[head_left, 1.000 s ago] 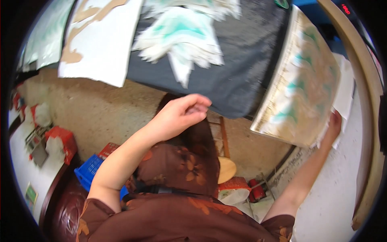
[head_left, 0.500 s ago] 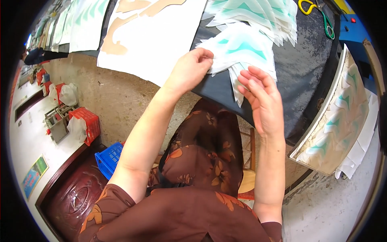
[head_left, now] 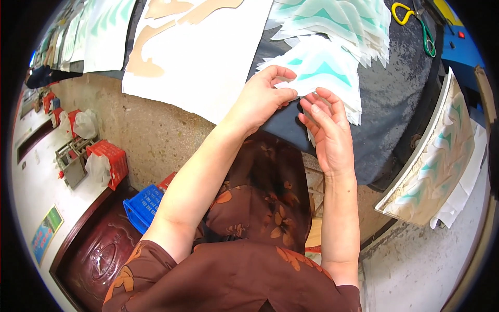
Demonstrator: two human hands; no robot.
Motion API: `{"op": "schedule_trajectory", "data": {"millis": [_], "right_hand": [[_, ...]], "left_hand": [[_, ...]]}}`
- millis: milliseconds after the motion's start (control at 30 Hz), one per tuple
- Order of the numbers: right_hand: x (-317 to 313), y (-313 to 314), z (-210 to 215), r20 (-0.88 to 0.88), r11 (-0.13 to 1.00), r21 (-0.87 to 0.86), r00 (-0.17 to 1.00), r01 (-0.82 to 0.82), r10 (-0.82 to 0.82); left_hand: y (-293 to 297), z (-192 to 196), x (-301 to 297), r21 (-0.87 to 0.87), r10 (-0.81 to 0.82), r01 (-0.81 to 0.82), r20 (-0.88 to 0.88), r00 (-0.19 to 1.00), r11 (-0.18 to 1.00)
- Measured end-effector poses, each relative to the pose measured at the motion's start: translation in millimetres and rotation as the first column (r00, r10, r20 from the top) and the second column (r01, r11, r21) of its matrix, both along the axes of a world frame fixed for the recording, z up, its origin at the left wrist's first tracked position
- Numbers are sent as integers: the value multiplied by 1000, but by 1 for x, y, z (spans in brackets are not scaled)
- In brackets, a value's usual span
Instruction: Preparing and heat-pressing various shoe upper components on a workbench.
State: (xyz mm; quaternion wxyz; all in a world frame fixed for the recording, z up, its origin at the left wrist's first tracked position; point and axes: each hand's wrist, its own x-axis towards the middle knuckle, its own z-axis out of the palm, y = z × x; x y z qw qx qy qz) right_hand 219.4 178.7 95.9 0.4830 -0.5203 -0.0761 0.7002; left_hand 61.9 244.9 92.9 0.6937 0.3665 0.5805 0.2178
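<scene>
A small stack of thin white pieces with teal chevron shapes lies at the near edge of the dark-covered table. My left hand is at the near left corner of the stack, thumb and fingers closed round the pointed edge of a white-and-teal piece. Close beside it, my right hand has its palm turned up and fingers curved apart, fingertips near the front edge of the same pieces. A narrow white tip hangs below the table edge, partly hidden behind the right hand.
Behind lies a larger fanned stack of similar pieces. A white sheet with tan cutouts covers the table's left. Yellow-and-green-handled scissors rest at the far right. A board bearing more pieces leans right; a blue basket stands lower left.
My left hand has moved right and slightly down onto the front of the stack. My right hand has shifted a little left, so the two hands are closer together.
</scene>
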Motion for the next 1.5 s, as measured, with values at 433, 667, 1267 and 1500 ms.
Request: {"op": "schedule_trajectory", "data": {"millis": [433,667,1267,1500], "right_hand": [[17,17,-8,39,949,125,954,289,-296],[37,-9,42,297,944,302,928,133,-225],[226,-204,114,704,826,342,460,448,-541],[341,-229,79,588,633,405,343,659,-733]], "left_hand": [[-19,32,9,222,-113,96,66,991,970],[-25,41,18,-148,198,-156,338,920,977],[-128,103,141,-113,-423,528,472,774,841],[-150,100,121,-117,-447,504,322,835,856]]}}
